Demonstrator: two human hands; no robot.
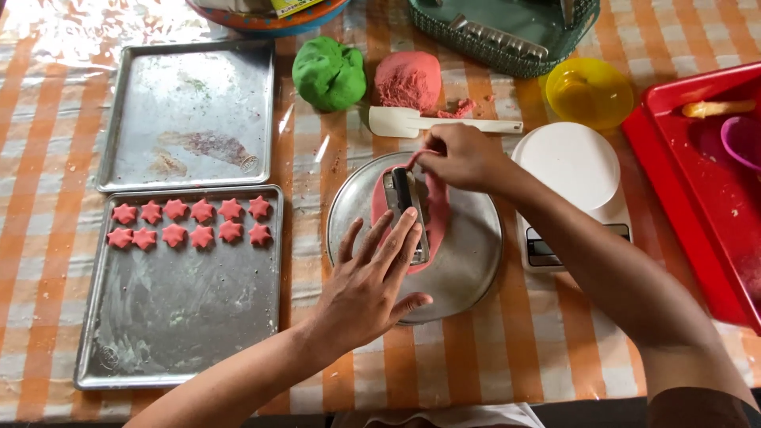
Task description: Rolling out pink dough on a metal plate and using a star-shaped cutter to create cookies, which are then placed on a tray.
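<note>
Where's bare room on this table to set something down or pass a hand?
The upper baking tray holds nothing but smears. The lower tray is bare below its two rows of pink stars. Striped cloth below the round plate is free. It is crowded around the plate: both hands, left and right, dough balls, spatula and scale.

left hand (372, 281): flat, fingers spread, palm down | right hand (458, 157): fingertips in pinching grip

Striped table (491, 349), two baking trays (190, 317), round plate (468, 277), perhaps a scale (579, 166)
</note>
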